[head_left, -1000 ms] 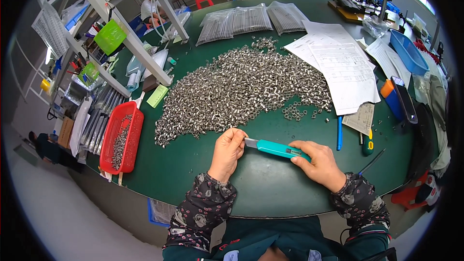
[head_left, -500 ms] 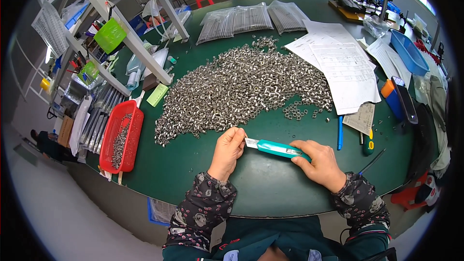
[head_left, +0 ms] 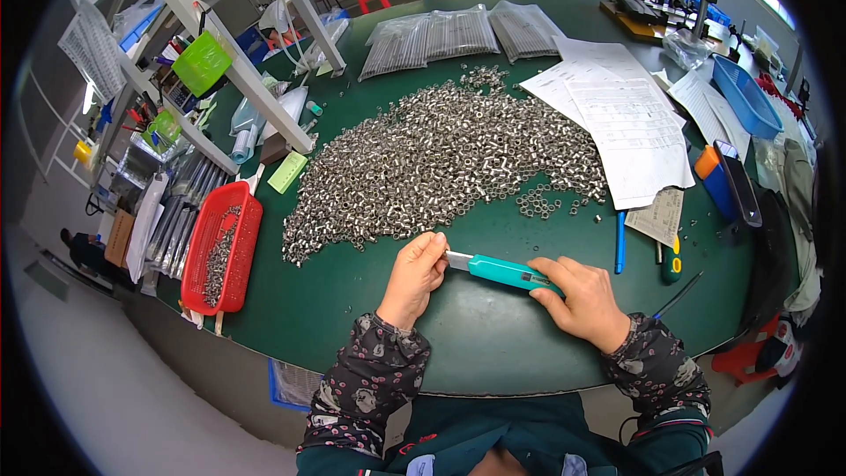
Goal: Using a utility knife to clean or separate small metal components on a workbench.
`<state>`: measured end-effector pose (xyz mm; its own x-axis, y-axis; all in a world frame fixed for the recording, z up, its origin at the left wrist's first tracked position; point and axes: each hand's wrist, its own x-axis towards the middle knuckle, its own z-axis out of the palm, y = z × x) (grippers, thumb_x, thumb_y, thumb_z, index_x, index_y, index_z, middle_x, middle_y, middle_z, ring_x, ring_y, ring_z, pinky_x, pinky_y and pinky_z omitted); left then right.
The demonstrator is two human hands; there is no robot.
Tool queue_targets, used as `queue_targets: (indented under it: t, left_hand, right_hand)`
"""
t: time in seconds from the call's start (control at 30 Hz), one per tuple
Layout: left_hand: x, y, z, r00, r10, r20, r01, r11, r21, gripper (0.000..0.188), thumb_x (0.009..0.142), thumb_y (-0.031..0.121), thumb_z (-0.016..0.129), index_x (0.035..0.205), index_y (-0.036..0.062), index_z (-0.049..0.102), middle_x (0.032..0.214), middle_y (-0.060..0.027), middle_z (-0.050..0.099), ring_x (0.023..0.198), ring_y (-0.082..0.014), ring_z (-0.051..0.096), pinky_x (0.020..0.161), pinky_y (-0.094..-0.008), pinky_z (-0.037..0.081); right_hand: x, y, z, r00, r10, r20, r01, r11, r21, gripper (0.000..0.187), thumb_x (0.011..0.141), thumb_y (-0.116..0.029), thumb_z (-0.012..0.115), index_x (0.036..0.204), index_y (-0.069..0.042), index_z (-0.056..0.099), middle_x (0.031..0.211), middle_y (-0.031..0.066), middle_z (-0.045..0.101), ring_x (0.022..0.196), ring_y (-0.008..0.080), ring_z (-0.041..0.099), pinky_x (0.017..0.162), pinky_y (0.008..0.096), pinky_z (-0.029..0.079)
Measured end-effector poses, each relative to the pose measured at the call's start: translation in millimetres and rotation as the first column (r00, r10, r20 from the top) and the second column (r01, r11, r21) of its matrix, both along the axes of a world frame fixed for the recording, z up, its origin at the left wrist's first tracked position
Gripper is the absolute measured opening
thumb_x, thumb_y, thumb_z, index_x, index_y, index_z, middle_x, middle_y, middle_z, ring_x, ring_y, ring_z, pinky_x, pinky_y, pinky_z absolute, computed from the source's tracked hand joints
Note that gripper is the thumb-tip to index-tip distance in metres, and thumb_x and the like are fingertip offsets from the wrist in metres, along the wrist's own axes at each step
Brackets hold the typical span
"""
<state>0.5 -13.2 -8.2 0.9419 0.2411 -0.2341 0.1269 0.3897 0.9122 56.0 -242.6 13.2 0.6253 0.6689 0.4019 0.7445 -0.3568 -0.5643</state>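
My right hand (head_left: 583,301) grips the turquoise handle of a utility knife (head_left: 502,271), its blade extended toward the left. At the blade's tip my left hand (head_left: 414,275) is closed in a pinch, thumb against fingers. Whatever lies between those fingertips is hidden or too small to name. Both hands hover over the near part of the green tabletop (head_left: 480,335). Just beyond them spreads a wide heap of small silvery metal rings (head_left: 441,159), with a few loose ones at its right edge.
On the left stands a red basket (head_left: 240,247) partly filled with metal pieces. Bagged rods (head_left: 458,35) lie behind the heap. Paper sheets (head_left: 630,137), a blue pen (head_left: 620,242), a yellow-green screwdriver (head_left: 673,264) and a phone (head_left: 738,181) are to the right. A shelf frame (head_left: 233,62) rises at left.
The knife has rolled slightly in my right hand, so its handle faces differently. My left hand keeps its pinch at the blade tip.
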Motion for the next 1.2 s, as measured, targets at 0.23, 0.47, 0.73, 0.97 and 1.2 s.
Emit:
queue_targets:
  t: [0.23, 0.47, 0.73, 0.97, 1.2]
  left_hand:
    - [2, 3, -1, 0.998, -0.043, 0.042, 0.048, 0.988, -0.145, 0.015, 0.088, 0.017, 0.046, 0.081, 0.0047, 0.051, 0.06, 0.001, 0.046, 0.039, -0.0004, 0.029, 0.034, -0.0143, 0.021]
    - [2, 5, -2, 0.996, -0.055, 0.069, 0.065, 0.986, -0.152, 0.01, 0.087, 0.012, 0.046, 0.087, 0.0033, 0.051, 0.062, 0.0001, 0.047, 0.041, -0.0009, 0.03, 0.034, -0.0141, 0.022]
    - [2, 7, 0, 0.993, -0.088, 0.083, 0.1, 0.982, -0.16, 0.012, 0.086, 0.01, 0.047, 0.092, 0.0014, 0.053, 0.066, -0.0015, 0.052, 0.041, -0.0004, 0.03, 0.035, -0.0139, 0.022]
    - [1, 6, -4, 0.989, -0.099, 0.106, 0.115, 0.981, -0.156, 0.011, 0.086, 0.013, 0.048, 0.086, 0.0028, 0.051, 0.064, -0.0007, 0.05, 0.041, 0.0001, 0.03, 0.036, -0.0134, 0.021]
    - [1, 4, -3, 0.995, -0.065, 0.08, 0.074, 0.991, -0.111, 0.012, 0.087, 0.016, 0.048, 0.083, 0.0042, 0.051, 0.06, 0.0015, 0.045, 0.04, 0.0003, 0.028, 0.036, -0.0137, 0.02]
  right_hand:
    - [5, -1, -3, 0.987, 0.03, -0.158, -0.031, 1.0, 0.002, 0.026, 0.072, -0.018, 0.061, 0.094, -0.005, 0.057, 0.077, 0.0124, 0.058, 0.065, 0.0296, 0.056, 0.056, 0.0346, 0.044]
    - [7, -1, -4, 0.972, 0.043, -0.231, -0.043, 0.999, 0.007, 0.027, 0.072, -0.017, 0.06, 0.094, -0.003, 0.056, 0.085, 0.0147, 0.059, 0.075, 0.0308, 0.058, 0.065, 0.0338, 0.045]
    - [11, -3, -9, 0.959, 0.059, -0.277, -0.039, 0.996, 0.078, 0.026, 0.073, -0.019, 0.059, 0.094, -0.002, 0.056, 0.081, 0.0144, 0.059, 0.07, 0.029, 0.057, 0.062, 0.0319, 0.044]
    - [11, -3, -6, 0.931, 0.086, -0.354, -0.066, 0.995, 0.07, 0.027, 0.075, -0.021, 0.057, 0.094, -0.002, 0.056, 0.08, 0.0142, 0.059, 0.068, 0.0279, 0.057, 0.061, 0.0316, 0.043]
    - [8, -1, -4, 0.961, 0.016, -0.275, -0.011, 1.0, 0.022, 0.024, 0.075, -0.023, 0.058, 0.095, -0.01, 0.058, 0.08, 0.0121, 0.06, 0.07, 0.03, 0.057, 0.061, 0.0366, 0.045]
